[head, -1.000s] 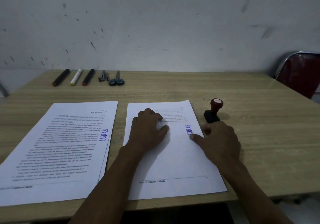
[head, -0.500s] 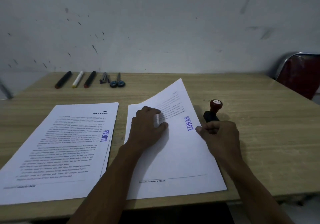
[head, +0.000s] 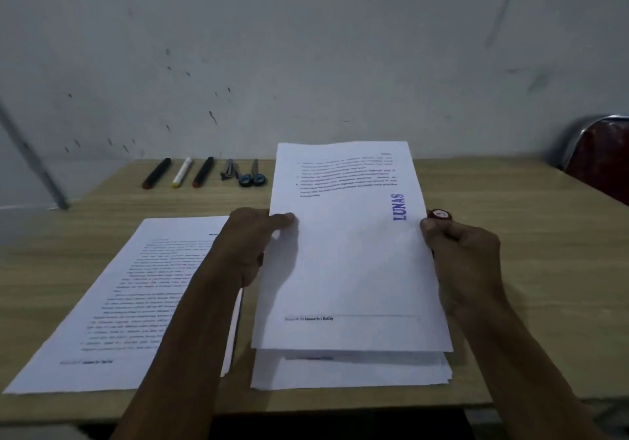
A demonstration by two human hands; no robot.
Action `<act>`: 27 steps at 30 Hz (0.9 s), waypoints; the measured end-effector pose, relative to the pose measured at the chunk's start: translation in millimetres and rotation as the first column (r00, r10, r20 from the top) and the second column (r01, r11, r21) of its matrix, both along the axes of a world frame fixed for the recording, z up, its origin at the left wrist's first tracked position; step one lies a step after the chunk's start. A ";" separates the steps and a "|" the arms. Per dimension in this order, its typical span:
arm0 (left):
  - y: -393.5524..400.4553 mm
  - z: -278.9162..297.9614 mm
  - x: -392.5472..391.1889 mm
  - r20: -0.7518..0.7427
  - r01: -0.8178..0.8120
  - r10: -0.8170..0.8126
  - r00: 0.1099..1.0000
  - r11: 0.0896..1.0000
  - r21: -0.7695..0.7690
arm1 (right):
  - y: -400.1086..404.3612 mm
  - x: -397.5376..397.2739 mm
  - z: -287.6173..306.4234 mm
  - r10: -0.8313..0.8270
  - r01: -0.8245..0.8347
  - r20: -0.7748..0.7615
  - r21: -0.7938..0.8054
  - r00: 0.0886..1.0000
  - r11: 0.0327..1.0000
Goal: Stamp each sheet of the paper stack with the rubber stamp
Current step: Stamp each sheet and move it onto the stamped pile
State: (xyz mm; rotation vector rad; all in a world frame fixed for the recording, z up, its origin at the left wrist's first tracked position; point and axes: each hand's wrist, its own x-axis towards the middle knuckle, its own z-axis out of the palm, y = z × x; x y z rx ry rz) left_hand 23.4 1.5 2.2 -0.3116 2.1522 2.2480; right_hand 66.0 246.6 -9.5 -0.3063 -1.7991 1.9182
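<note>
White stamped sheet [head: 354, 269] lifted off the paper stack [head: 350, 371] on the table [head: 531, 303], pinched at both edges by left hand [head: 245, 245] and right hand [head: 466, 256]; next, probably, onto the left pile [head: 136, 303], rubber stamp [head: 439, 214] behind right grip.

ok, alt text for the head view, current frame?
Two bare hands, left hand and right hand, lift a printed sheet stamped LUNAS off the right paper stack on a wooden desk. A second pile lies to the left. Three markers and scissors line the far edge by the wall; the rubber stamp peeks out behind the right hand.
</note>
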 end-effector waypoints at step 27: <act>-199.8 -41.0 40.2 -0.143 -0.338 0.421 0.896 0.434 -0.835 | -207.3 -21.9 -34.0 0.224 -0.452 0.412 0.621 0.883 0.640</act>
